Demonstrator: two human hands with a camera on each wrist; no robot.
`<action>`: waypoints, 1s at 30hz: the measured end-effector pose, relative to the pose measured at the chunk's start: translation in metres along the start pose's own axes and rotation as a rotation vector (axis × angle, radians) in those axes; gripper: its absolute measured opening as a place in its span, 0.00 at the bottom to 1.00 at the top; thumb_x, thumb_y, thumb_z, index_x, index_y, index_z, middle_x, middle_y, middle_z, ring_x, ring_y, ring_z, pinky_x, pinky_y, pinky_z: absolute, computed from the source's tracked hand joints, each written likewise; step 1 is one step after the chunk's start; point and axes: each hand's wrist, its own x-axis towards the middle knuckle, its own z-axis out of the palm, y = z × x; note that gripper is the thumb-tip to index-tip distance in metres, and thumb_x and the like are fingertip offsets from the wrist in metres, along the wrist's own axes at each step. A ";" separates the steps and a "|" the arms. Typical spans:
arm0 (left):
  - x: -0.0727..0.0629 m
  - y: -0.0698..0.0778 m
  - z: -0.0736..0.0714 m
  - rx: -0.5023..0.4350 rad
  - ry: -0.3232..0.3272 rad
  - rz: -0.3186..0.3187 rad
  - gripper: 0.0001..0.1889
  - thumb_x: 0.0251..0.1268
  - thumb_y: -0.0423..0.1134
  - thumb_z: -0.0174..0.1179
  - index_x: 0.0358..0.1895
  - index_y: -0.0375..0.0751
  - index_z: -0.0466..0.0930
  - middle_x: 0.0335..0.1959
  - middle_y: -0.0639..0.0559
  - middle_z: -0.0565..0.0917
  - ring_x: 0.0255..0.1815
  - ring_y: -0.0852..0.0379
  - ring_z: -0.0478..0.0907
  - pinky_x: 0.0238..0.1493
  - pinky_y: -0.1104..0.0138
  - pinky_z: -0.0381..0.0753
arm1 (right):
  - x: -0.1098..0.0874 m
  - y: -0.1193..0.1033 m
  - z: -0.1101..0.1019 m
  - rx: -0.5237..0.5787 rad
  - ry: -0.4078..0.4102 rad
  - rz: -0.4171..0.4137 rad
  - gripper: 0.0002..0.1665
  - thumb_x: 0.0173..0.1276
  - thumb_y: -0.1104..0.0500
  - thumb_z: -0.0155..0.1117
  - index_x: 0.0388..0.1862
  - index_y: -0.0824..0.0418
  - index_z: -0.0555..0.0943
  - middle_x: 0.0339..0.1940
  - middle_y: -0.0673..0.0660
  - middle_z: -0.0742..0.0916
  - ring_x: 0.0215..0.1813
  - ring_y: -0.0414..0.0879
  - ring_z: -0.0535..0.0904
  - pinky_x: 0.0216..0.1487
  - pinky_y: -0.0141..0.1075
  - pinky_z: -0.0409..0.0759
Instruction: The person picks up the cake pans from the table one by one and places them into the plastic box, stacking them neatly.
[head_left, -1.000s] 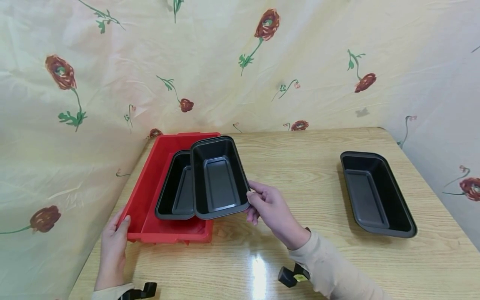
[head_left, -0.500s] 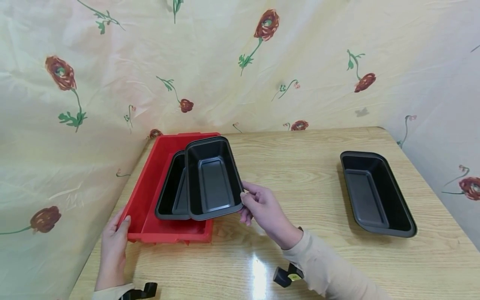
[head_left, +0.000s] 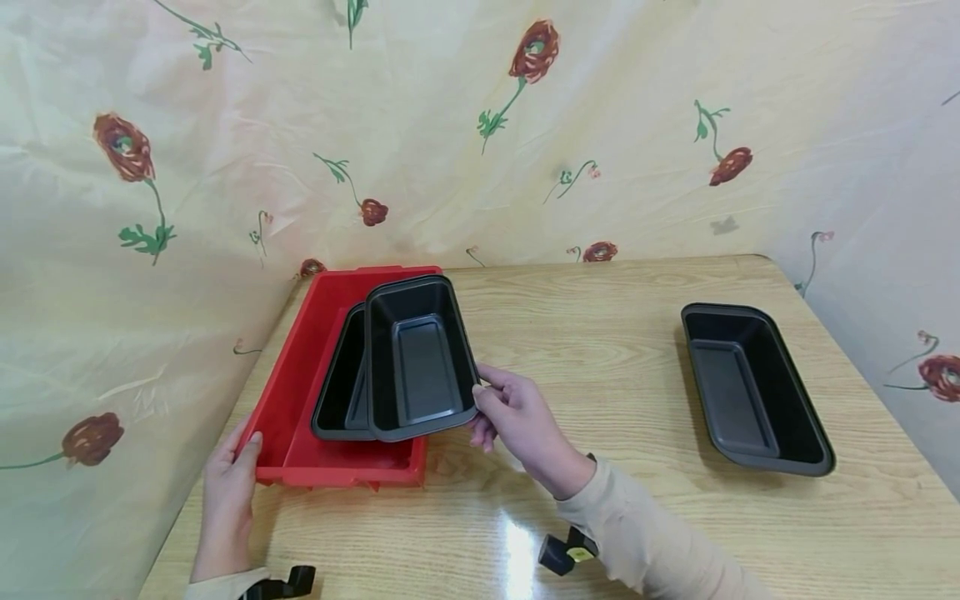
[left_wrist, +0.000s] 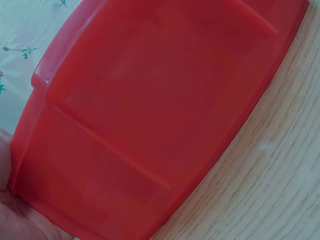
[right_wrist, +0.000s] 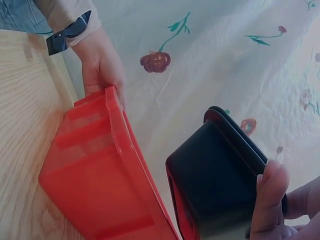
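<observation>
My right hand (head_left: 517,412) pinches the near right corner of a black loaf pan (head_left: 423,367), thumb on the rim. This pan hangs tilted over the right side of a red plastic bin (head_left: 300,400). A second black loaf pan (head_left: 341,392) lies inside the bin, partly hidden beneath the held one. At the bin's near left corner my left hand (head_left: 228,492) grips the rim, its thumb over the edge. In the right wrist view, the held loaf pan (right_wrist: 215,175) shows its outer side, above the rim of the red bin (right_wrist: 110,185).
A third black loaf pan (head_left: 757,392) sits on the right of the wooden table (head_left: 592,333). Flower-patterned cloth (head_left: 435,133) hangs behind the table and along its sides. The bin stands near the table's left edge.
My right hand has carried the held loaf pan a little to the left, so it covers more of the pan in the bin. My left hand has stayed on the bin's corner.
</observation>
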 end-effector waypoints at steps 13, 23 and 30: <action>-0.002 0.000 -0.001 0.007 -0.008 -0.011 0.30 0.83 0.46 0.50 0.83 0.47 0.58 0.78 0.42 0.61 0.61 0.58 0.66 0.44 0.82 0.76 | 0.004 0.004 0.008 0.027 -0.006 0.008 0.31 0.80 0.69 0.47 0.76 0.83 0.55 0.22 0.57 0.85 0.18 0.39 0.78 0.20 0.29 0.77; -0.003 0.001 0.000 0.005 -0.001 -0.006 0.30 0.83 0.46 0.50 0.83 0.46 0.58 0.76 0.41 0.62 0.60 0.58 0.67 0.44 0.81 0.76 | 0.008 0.005 0.015 0.040 -0.029 -0.012 0.29 0.81 0.69 0.46 0.76 0.82 0.59 0.24 0.67 0.85 0.18 0.40 0.78 0.20 0.29 0.77; -0.003 0.002 0.000 0.017 0.004 -0.012 0.30 0.84 0.46 0.50 0.83 0.47 0.58 0.77 0.42 0.62 0.60 0.58 0.66 0.43 0.82 0.76 | 0.010 0.004 0.019 0.054 -0.038 -0.012 0.27 0.81 0.70 0.46 0.75 0.81 0.62 0.24 0.59 0.86 0.18 0.40 0.78 0.20 0.28 0.77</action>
